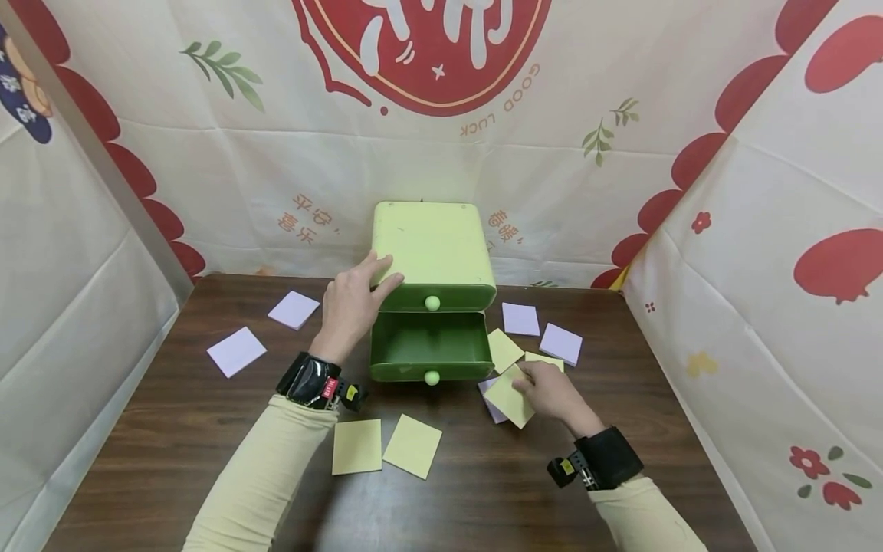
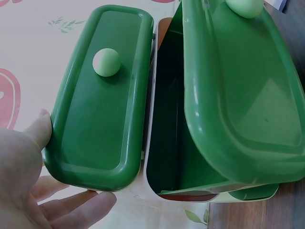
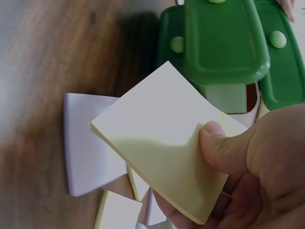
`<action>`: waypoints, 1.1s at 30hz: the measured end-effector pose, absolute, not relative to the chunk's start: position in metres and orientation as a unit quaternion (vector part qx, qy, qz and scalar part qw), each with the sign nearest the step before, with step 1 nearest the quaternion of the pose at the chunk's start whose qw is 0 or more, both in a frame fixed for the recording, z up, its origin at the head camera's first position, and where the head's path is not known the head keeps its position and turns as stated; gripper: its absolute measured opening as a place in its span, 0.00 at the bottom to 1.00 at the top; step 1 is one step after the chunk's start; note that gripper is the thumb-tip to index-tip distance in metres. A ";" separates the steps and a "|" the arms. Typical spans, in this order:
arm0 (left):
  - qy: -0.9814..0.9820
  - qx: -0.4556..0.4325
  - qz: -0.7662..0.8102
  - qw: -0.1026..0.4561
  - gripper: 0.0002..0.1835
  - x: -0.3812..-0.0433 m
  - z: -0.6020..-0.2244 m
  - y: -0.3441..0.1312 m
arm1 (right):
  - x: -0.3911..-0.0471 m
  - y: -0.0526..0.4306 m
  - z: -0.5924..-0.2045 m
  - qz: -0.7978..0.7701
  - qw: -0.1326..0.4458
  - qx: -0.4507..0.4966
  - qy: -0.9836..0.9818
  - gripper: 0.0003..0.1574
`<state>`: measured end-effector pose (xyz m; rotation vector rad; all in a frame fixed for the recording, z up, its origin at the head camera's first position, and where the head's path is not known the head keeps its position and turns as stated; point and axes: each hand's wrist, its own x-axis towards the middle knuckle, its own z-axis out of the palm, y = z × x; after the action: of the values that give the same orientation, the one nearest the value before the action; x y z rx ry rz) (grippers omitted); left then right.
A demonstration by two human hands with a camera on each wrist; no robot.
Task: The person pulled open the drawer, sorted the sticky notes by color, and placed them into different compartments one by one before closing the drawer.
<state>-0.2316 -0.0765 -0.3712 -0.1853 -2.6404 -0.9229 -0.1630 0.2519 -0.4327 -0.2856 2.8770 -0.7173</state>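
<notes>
A small light-green chest (image 1: 434, 238) with dark-green drawer fronts stands at the back of the table. Its middle drawer (image 1: 431, 372) is pulled out, while the top drawer (image 2: 102, 124) is closed. A lower drawer (image 3: 170, 28) shows beneath in the right wrist view. My left hand (image 1: 348, 307) rests on the chest's upper left corner, thumb near the top edge and fingers extended along the side. On the right, my right hand (image 1: 552, 392) pinches a yellow sticky note pad (image 3: 162, 138) between thumb and fingers. A purple sticky note pad (image 3: 95, 145) is partly hidden below it.
Two yellow pads (image 1: 356, 446) lie at the front of the table (image 1: 483, 491). Two purple pads (image 1: 237, 352) are at the left. Right of the chest lie more yellow pads (image 1: 505, 350) and purple pads (image 1: 561, 343). Printed cloth (image 1: 552, 184) hangs behind and at both sides.
</notes>
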 end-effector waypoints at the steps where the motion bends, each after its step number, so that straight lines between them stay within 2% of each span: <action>1: -0.928 -0.064 -0.326 0.167 0.27 -0.232 -0.371 -0.077 | -0.164 0.253 -0.430 -0.235 0.081 -0.093 0.964 0.14; 8: -0.927 -0.060 -0.330 0.167 0.27 -0.232 -0.373 -0.076 | -0.171 0.256 -0.407 -0.215 0.069 -0.093 0.970 0.08; 21: -0.927 -0.053 -0.330 0.168 0.27 -0.232 -0.373 -0.076 | -0.187 0.254 -0.370 -0.193 0.032 -0.099 0.976 0.14; 26: -0.927 -0.054 -0.331 0.169 0.27 -0.232 -0.373 -0.076 | -0.193 0.249 -0.358 -0.188 0.017 -0.112 0.976 0.07; 33: -0.927 -0.055 -0.332 0.167 0.27 -0.231 -0.372 -0.076 | -0.198 0.237 -0.343 -0.186 -0.006 -0.138 0.973 0.08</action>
<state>-0.2315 -0.0756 -0.3721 -0.1558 -2.6377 -0.9441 -0.1981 0.2365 -0.3427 -0.4344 3.0689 -0.5865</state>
